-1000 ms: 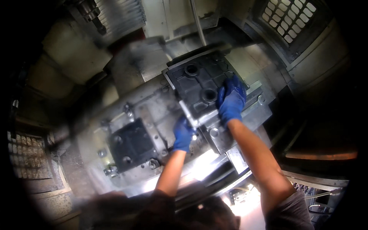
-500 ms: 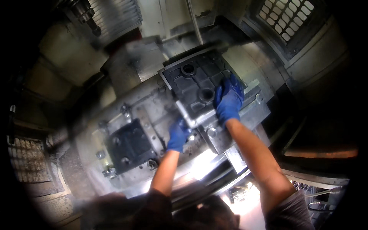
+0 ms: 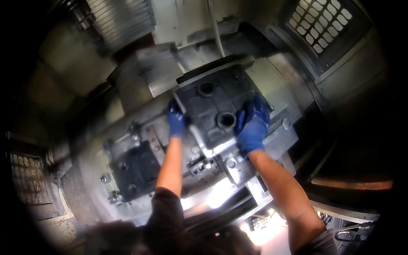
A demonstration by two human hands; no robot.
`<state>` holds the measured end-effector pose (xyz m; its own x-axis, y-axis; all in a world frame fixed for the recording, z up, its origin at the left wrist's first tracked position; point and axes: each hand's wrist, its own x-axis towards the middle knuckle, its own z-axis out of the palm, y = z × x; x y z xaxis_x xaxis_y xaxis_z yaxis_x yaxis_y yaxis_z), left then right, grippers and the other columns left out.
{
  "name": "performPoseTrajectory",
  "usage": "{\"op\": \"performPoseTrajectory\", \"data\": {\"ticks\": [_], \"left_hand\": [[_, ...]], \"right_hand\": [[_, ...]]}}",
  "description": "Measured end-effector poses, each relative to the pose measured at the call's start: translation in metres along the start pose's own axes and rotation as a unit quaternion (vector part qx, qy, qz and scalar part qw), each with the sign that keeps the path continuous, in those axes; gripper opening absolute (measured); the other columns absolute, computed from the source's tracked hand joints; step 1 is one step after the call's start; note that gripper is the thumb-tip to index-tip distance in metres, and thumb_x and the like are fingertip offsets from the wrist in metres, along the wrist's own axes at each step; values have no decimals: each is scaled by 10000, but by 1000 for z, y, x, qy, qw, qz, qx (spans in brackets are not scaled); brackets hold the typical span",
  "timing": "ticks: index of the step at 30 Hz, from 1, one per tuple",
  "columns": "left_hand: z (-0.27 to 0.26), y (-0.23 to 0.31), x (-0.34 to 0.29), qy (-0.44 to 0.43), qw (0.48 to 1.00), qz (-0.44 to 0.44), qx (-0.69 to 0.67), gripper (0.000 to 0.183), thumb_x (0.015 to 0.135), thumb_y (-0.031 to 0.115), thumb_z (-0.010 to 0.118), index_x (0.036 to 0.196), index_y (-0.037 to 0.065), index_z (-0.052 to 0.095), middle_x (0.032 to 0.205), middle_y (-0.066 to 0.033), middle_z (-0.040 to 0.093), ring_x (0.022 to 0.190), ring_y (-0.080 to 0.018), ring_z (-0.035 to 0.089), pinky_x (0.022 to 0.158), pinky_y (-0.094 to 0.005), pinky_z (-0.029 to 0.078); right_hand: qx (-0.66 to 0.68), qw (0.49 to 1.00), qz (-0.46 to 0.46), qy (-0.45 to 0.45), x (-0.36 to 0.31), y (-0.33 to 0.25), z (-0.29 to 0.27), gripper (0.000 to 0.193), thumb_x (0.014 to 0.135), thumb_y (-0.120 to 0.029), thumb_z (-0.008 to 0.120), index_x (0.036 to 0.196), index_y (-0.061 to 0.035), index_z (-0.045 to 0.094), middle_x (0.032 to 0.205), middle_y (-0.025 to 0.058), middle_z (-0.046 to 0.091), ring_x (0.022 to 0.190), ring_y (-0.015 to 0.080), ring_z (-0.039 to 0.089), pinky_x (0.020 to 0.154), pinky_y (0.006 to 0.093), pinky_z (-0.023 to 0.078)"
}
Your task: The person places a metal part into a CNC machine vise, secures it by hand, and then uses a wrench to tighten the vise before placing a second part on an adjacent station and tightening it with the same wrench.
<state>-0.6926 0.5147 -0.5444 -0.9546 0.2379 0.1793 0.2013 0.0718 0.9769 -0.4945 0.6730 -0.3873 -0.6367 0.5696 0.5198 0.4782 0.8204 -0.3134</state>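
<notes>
A dark, flat metal casting (image 3: 197, 104) with two round raised holes lies tilted on the metal fixture, toward its right part. My right hand (image 3: 254, 127), in a blue glove, rests on the casting's right side, fingers stretched out and thumb apart. At the casting's left edge is my left hand (image 3: 176, 121), gloved in blue; motion smears its fingers, and I cannot tell whether they grip the edge. A metal block (image 3: 236, 163) with a round hole sits just below the casting's near edge.
A second dark plate (image 3: 138, 170) is mounted on the fixture at left, with clamps and bolts (image 3: 114, 197) around it. A tool spindle (image 3: 85, 19) hangs at upper left. Grilled windows (image 3: 321, 21) are set in the enclosure walls. A thin rod (image 3: 215, 29) stands behind the casting.
My left hand has moved up and left, from the casting's near corner to its left edge. My right hand stays on the right side. The whole view has shifted slightly.
</notes>
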Motion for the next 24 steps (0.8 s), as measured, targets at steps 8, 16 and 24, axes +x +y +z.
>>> {"op": "performPoseTrajectory", "data": {"ticks": [8,16,24], "left_hand": [[13,-76,11,154,974,91,-140,364,846,54,579,1207,11,599,1148,-164,644,1019,-278,615,906,-352,481],[-28,31,-36,-141,982,-108,68,339,848,166,673,1146,15,617,1104,-177,662,956,-271,657,891,-377,498],[-26,54,-142,-308,937,-124,-112,217,878,102,597,1060,14,674,1021,-117,702,920,-197,663,832,-325,526]], "right_hand": [[9,1000,-7,-10,-1,-11,-3,448,849,-242,585,1243,-30,587,1382,212,480,1290,397,425,1106,490,303],[9,1000,8,-8,-1,-5,1,378,842,-225,588,1178,-57,626,1348,201,511,1233,403,470,1075,491,339],[7,1000,4,23,0,1,5,359,855,-245,578,1148,-47,641,1333,206,530,1237,396,476,1084,481,337]]}}
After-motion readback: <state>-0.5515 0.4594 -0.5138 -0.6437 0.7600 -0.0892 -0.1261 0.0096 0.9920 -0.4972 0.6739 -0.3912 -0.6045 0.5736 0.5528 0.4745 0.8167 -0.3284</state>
